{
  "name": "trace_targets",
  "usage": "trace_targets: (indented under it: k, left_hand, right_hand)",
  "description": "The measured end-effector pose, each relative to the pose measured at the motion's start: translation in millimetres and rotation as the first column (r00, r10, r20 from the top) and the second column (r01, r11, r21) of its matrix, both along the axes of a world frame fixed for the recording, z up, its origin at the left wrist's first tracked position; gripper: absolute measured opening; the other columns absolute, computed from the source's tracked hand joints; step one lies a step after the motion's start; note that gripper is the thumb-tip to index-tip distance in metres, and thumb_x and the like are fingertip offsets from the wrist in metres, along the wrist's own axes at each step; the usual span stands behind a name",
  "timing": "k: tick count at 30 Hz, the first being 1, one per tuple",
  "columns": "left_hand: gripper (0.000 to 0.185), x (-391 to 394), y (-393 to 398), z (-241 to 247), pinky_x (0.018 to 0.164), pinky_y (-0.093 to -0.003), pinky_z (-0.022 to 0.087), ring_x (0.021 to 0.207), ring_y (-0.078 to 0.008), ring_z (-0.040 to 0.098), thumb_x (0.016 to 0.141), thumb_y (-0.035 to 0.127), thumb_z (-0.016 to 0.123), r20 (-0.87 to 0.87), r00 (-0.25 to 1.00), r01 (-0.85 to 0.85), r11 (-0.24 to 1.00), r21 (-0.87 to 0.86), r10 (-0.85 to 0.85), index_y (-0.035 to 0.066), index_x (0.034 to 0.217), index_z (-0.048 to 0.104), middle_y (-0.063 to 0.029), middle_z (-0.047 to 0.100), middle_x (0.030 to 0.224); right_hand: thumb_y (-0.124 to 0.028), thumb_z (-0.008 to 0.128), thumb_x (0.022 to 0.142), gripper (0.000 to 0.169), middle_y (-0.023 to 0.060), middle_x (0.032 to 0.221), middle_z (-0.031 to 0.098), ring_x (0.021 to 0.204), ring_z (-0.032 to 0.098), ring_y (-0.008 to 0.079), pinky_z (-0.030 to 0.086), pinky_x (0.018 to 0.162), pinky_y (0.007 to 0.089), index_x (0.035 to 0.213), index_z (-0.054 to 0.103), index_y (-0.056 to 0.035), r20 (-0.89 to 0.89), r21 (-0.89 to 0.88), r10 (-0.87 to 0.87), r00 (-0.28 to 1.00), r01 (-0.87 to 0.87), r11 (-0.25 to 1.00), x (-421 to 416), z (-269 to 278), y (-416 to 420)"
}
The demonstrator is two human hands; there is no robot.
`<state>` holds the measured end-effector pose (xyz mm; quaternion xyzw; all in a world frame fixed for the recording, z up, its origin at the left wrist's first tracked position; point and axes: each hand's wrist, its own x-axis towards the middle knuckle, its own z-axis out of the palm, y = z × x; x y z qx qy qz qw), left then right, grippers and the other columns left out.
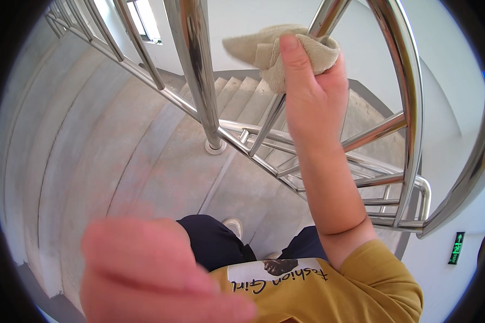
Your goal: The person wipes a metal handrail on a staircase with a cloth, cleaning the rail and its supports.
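Observation:
My right hand [313,93] grips a beige cloth [319,52] wrapped against a slanting stainless-steel baluster [268,125] of the stair railing. My thumb lies over the cloth, and a loose flap of it sticks out to the left, slightly blurred. Part of the tube is hidden behind the cloth and hand. Close to the camera at the lower left, my left hand [145,270] is strongly blurred, its fingers looking curled and its thumb pointing right. Whether anything is inside it is hidden. It appears apart from the railing.
A thick steel post [196,68] stands left of the cloth, with a round floor flange [215,147]. The curved handrail [408,93] bends down at right. Concrete steps [242,97] descend beyond the railing; broad steps [85,133] curve at left. A green exit sign [456,248] hangs on the wall.

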<state>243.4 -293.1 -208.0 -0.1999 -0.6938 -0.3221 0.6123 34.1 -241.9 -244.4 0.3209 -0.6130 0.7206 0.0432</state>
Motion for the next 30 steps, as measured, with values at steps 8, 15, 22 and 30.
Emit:
trace_targets:
  k: [8,15,22,30]
  left_hand:
    - [0.042,16.4,23.8,9.2,0.071,-0.0326,0.038,0.071,-0.0087,0.050,0.100,0.029,0.061,-0.097,0.945,-0.320,0.943,-0.092,0.311,0.026,0.141,0.053,0.0105,0.054,0.092]
    - [0.005,-23.6,18.7,2.4,0.067,-0.0330,0.038,0.075,-0.0174,0.054,0.082,0.014,0.066,0.315,0.948,-0.004,0.987,-0.161,0.055,0.015,0.083,0.062,-0.0005,0.059,0.081]
    - [0.034,-113.4,9.2,-45.5,0.072,-0.0364,0.049,0.082,-0.0295,0.063,0.074,0.004,0.074,0.514,0.851,0.138,0.990,-0.022,-0.107,0.001,0.108,0.066,-0.0119,0.066,0.096]
    - [0.031,-162.9,34.1,3.8,0.090,-0.0339,0.049,0.103,-0.0273,0.062,0.089,0.012,0.069,0.465,0.866,0.201,0.980,0.011,-0.183,-0.002,0.116,0.066,-0.0126,0.065,0.114]
  right_hand:
    - [-0.024,0.074,0.093,0.041,0.0160,0.101,0.065,0.091,0.066,0.0322,0.052,0.080,0.0397,0.120,0.051,-0.0023,0.045,0.172,-0.010,0.999,0.002,0.985,7.4,-163.7,-1.9]
    - [-0.024,0.061,0.102,0.053,0.0212,0.125,0.061,0.116,0.061,0.0333,0.049,0.097,0.0386,0.144,0.041,0.0013,0.155,0.430,0.106,0.982,-0.164,0.888,31.8,-229.1,63.7]
    - [-0.023,0.048,0.107,0.060,0.0194,0.146,0.047,0.132,0.050,0.0301,0.043,0.108,0.0431,0.154,0.024,0.0058,0.034,-0.057,0.157,0.987,-0.155,0.986,63.0,-155.4,191.1]
    - [-0.008,0.059,0.099,0.057,0.0200,0.136,0.051,0.122,0.056,0.0242,0.048,0.099,0.0380,0.147,0.030,0.0051,-0.143,0.055,-0.120,0.982,0.129,0.990,-1.5,-51.7,123.9]
